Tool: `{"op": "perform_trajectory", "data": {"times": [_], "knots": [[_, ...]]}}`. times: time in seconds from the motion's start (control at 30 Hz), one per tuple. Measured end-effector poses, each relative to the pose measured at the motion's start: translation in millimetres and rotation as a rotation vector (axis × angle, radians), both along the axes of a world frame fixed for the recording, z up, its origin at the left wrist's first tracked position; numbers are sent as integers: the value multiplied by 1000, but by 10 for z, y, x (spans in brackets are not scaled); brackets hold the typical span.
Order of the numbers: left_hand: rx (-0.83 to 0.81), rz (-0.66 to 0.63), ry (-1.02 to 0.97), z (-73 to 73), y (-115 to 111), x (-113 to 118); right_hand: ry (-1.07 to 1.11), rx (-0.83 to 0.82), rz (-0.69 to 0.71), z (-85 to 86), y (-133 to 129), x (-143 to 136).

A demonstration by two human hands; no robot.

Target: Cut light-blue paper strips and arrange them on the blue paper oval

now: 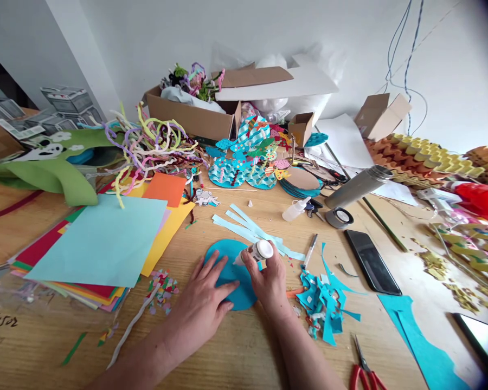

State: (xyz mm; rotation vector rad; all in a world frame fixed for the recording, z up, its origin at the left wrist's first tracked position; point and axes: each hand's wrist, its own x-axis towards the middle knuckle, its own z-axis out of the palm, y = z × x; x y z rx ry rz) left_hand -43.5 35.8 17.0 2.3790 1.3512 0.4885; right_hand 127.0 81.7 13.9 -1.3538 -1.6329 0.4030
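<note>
A round blue paper disc (244, 297) lies flat on the wooden table. My left hand (211, 284) rests on its left side with the fingers spread. In my right hand (268, 279) is a small white glue bottle (257, 251), tipped over so its nozzle end points down left toward the disc. Whether the nozzle touches the paper I cannot tell. Just beyond the disc lie several light blue paper strips (244, 230). Blue paper scraps (323, 300) are heaped right of my right hand, with a pen (310, 250) beside them.
Coloured paper sheets (101, 238) are stacked at left, below tangled pipe cleaners (154, 141). Decorated blue paper pieces (244, 162) lie at the back. On the right are a phone (373, 261), a steel flask (358, 187), a clear squeeze bottle (295, 210) and red-handled pliers (364, 371).
</note>
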Motion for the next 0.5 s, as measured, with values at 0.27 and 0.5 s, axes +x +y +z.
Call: {"op": "perform_trajectory", "data": {"times": [0.27, 0.5], "knots": [[5, -15, 3, 19, 7, -2, 100, -63, -82, 31, 18, 39], [21, -6, -8, -12, -2, -3, 60, -67, -32, -12, 16, 25]]}}
